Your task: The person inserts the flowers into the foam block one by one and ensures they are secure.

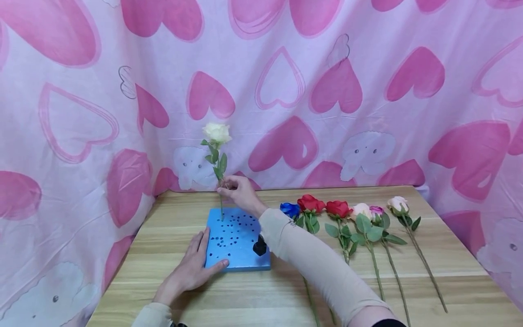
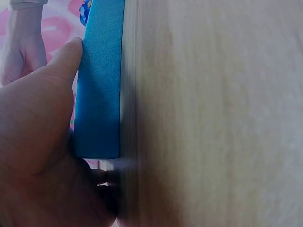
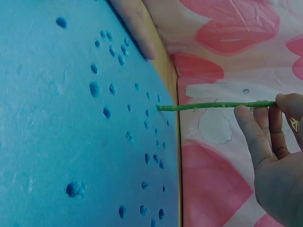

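Observation:
My right hand [image 1: 241, 193] pinches the green stem [image 3: 213, 105] of a white rose [image 1: 217, 132] between thumb and fingers, holding it upright. The stem's lower end meets the far left part of a blue foam block [image 1: 245, 254] full of small holes. Whether the tip has entered a hole, I cannot tell. My left hand [image 1: 195, 268] rests against the block's left side, fingers fairly straight, its thumb over the near edge. In the left wrist view that thumb lies along the block's side wall [image 2: 99, 94].
Right of the block, several roses lie on the wooden table [image 1: 171, 245]: a blue rose [image 1: 290, 210], two red, and paler ones including a cream rose [image 1: 398, 205]. A heart-patterned curtain [image 1: 278, 81] hangs behind. A black object [image 1: 259, 246] shows by the right sleeve.

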The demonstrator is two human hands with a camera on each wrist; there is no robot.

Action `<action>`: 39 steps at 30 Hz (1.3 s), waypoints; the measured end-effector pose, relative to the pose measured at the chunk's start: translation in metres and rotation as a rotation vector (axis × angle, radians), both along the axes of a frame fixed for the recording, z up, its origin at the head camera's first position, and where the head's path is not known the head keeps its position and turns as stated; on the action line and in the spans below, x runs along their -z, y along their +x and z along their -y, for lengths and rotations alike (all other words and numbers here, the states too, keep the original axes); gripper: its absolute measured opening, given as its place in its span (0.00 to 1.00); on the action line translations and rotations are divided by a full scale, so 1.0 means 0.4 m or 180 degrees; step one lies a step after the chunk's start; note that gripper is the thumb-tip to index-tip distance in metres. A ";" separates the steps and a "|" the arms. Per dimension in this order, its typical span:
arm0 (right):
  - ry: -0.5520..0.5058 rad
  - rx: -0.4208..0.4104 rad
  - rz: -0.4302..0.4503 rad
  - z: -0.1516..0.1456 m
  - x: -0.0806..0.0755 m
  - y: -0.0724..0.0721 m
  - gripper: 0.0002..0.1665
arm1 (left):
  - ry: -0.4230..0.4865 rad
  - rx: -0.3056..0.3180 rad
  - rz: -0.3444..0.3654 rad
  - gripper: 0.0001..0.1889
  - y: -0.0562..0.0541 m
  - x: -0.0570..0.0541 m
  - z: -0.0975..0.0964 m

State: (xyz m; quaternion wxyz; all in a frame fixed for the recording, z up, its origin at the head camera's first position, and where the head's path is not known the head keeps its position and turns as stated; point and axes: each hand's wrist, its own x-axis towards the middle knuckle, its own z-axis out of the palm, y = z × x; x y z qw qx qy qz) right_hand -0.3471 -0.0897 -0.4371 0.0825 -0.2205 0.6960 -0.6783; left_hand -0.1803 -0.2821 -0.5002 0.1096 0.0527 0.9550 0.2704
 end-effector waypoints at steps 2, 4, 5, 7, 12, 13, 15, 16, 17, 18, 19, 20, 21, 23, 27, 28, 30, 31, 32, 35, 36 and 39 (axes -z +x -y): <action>0.0018 -0.0016 0.0016 -0.004 0.003 0.002 0.08 | 0.0007 -0.0009 -0.0002 0.67 0.000 0.001 -0.002; 0.0050 -0.0031 0.0020 -0.007 0.004 0.005 0.10 | 0.0013 -0.0018 -0.0005 0.67 0.001 0.001 -0.003; 0.0097 -0.0016 -0.0011 -0.008 0.005 0.006 0.10 | 0.0014 -0.0020 -0.0005 0.67 0.001 0.002 -0.003; 0.0177 0.0032 -0.0074 -0.009 0.009 0.008 0.11 | 0.0013 -0.0016 -0.0009 0.67 0.001 0.002 -0.002; 0.0210 0.0122 -0.0144 -0.006 0.019 0.015 0.08 | 0.0020 0.0013 -0.0050 0.66 0.002 0.002 0.001; 0.0206 0.0129 -0.0144 -0.005 0.021 0.017 0.09 | 0.0022 0.0020 -0.0056 0.66 0.002 0.002 0.002; 0.0182 0.0136 -0.0116 -0.003 0.024 0.019 0.09 | 0.0018 0.0031 -0.0065 0.66 0.001 0.004 0.003; 0.0143 0.0127 -0.0076 -0.003 0.026 0.019 0.10 | 0.0017 0.0034 -0.0069 0.66 0.001 0.005 0.003; 0.0141 0.0138 -0.0074 -0.002 0.026 0.020 0.10 | 0.0016 0.0040 -0.0075 0.66 0.000 0.007 0.003; 0.0145 0.0158 -0.0069 -0.002 0.027 0.020 0.11 | 0.0013 0.0045 -0.0081 0.66 -0.001 0.009 0.003; 0.0179 0.0187 -0.0088 -0.002 0.028 0.021 0.12 | 0.0009 0.0047 -0.0084 0.66 -0.002 0.010 0.003; 0.0172 0.0195 -0.0078 -0.002 0.029 0.022 0.12 | 0.0007 0.0046 -0.0088 0.66 -0.002 0.011 0.003; 0.0193 0.0211 -0.0082 -0.003 0.031 0.023 0.13 | 0.0004 0.0042 -0.0084 0.66 -0.003 0.011 0.003; 0.0275 0.0240 -0.0124 -0.003 0.036 0.024 0.17 | 0.0005 0.0024 -0.0066 0.66 -0.002 0.011 0.002; 0.0342 0.0243 -0.0147 -0.009 0.045 0.025 0.26 | 0.0004 0.0010 -0.0057 0.67 0.000 0.009 0.000; 0.0321 0.0230 -0.0137 -0.011 0.046 0.024 0.28 | 0.0009 0.0011 -0.0063 0.67 0.001 0.008 0.000; 0.0266 0.0218 -0.0132 -0.015 0.046 0.022 0.30 | 0.0014 0.0022 -0.0076 0.67 0.001 0.008 0.001; 0.0223 0.0214 -0.0115 -0.018 0.045 0.021 0.30 | 0.0015 0.0028 -0.0079 0.67 0.001 0.008 0.002; 0.0175 0.0213 -0.0089 -0.020 0.045 0.020 0.31 | 0.0018 0.0036 -0.0083 0.66 0.001 0.007 0.002; 0.0062 0.0217 -0.0008 -0.027 0.039 0.015 0.32 | 0.0034 0.0055 -0.0076 0.66 0.001 0.006 0.003; 0.0035 0.0213 0.0024 -0.030 0.037 0.014 0.33 | 0.0040 0.0058 -0.0077 0.66 0.000 0.006 0.003; -0.0051 0.0188 0.0116 -0.040 0.029 0.012 0.35 | 0.0042 0.0065 -0.0060 0.66 0.000 0.007 0.004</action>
